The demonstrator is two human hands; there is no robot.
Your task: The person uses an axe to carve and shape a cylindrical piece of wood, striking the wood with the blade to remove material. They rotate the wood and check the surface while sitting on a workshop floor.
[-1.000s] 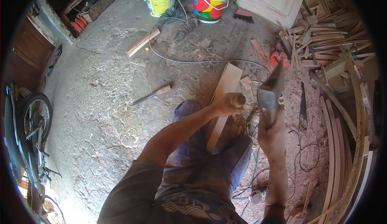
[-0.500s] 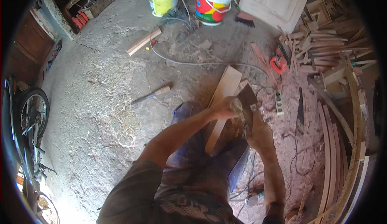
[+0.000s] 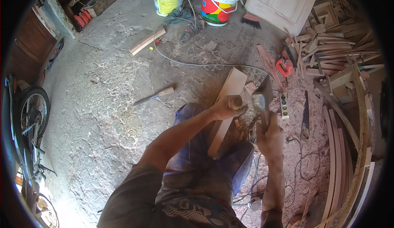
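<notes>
My left hand (image 3: pixel 225 108) is closed round a chisel (image 3: pixel 236 101); the round end of its wooden handle shows, while its blade is mostly hidden. Under that hand a pale wooden board (image 3: pixel 232 84) runs between my legs. To the right, my right hand (image 3: pixel 269 135) grips the handle of a hatchet (image 3: pixel 262 94). The hatchet's broad dark head is apart from the chisel and slightly blurred. Small wood chips and a short wooden block (image 3: pixel 250 88) lie beside the board.
Another wooden-handled chisel (image 3: pixel 154 96) lies left on the floor. A power strip (image 3: pixel 284 106), a handsaw (image 3: pixel 305 115) and a red-handled saw (image 3: pixel 285 66) are at right, near piled wood (image 3: pixel 336 43). Cables cross the floor. Buckets (image 3: pixel 219 6) stand ahead; a motorcycle (image 3: pixel 30 117) is left.
The hatchet has moved right, away from my left hand, and its head has turned. The chisel handle's end now shows more clearly. The board has hardly moved.
</notes>
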